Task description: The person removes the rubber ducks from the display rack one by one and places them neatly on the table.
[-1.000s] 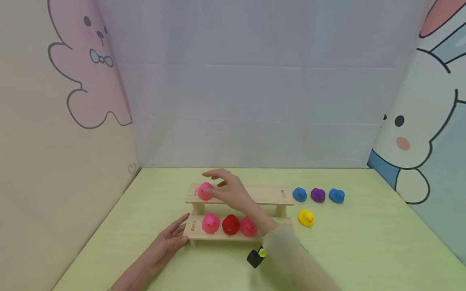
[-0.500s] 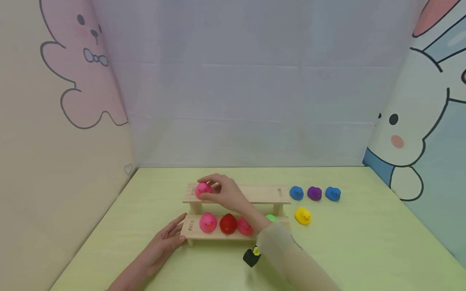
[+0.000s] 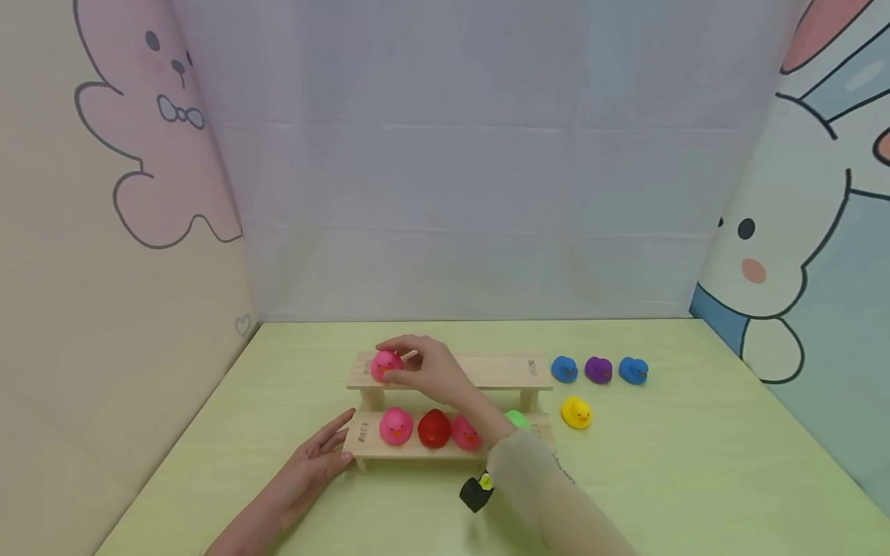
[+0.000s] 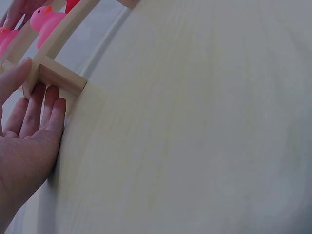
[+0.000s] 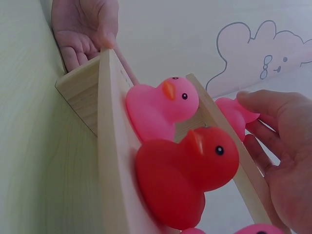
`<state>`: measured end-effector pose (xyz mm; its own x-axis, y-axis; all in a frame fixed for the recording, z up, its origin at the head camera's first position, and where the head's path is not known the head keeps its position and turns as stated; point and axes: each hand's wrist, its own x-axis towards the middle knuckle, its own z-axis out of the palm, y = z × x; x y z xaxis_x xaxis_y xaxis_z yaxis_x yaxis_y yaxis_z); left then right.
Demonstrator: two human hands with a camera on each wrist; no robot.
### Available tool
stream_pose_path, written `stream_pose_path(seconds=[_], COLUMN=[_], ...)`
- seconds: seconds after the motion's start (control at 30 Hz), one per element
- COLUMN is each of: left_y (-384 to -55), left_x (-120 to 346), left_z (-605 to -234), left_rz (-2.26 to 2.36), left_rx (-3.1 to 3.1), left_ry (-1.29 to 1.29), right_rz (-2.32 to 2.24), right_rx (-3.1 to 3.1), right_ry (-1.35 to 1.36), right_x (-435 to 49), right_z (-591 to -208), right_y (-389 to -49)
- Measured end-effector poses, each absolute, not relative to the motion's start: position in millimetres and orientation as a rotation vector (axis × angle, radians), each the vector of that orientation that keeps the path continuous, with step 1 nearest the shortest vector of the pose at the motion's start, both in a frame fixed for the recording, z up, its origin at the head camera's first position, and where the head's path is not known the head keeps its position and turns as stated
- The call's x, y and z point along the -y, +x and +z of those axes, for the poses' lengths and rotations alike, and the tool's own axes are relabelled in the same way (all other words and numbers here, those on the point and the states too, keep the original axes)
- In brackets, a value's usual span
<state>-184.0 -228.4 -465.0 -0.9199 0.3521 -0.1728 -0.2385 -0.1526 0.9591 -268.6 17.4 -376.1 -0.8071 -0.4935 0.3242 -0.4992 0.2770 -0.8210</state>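
At the left end of the upper board of a wooden two-tier stand (image 3: 495, 371), my right hand (image 3: 434, 372) pinches a pink rubber duck (image 3: 385, 366) between thumb and fingers. The right wrist view shows this duck (image 5: 234, 117) partly behind the thumb. My left hand (image 3: 316, 457) lies at the left end of the lower board, thumb tip at its front corner, fingers fairly straight beside the end. On that board sit a pink duck (image 3: 395, 426), a red duck (image 3: 434, 428), another pink duck (image 3: 466, 434) and a green duck (image 3: 517, 419), partly hidden by my right forearm.
Right of the stand, a blue duck (image 3: 565, 369), a purple duck (image 3: 599, 370) and another blue duck (image 3: 633, 371) form a row on the table (image 3: 667, 463). A yellow duck (image 3: 576, 413) sits in front of them. A small black device (image 3: 476, 493) shows at my right wrist.
The fingers of my right hand have closed in around the upper pink duck, which stays near the board's left end. The left hand keeps its place. The head view has shifted slightly.
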Motion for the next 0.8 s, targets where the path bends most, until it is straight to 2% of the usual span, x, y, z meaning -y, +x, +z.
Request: stream_pose_path(seconds=[0.8], left_y=[-184.5], left_x=[229.1], left_z=[-467.3], left_rz=[2.114], left_rx=[-1.757], left_ry=[0.101], right_rz=[1.646], right_rx=[2.494], right_ry=[0.945], right_x=[-17.2], right_z=[-376.4], right_y=[-265.8])
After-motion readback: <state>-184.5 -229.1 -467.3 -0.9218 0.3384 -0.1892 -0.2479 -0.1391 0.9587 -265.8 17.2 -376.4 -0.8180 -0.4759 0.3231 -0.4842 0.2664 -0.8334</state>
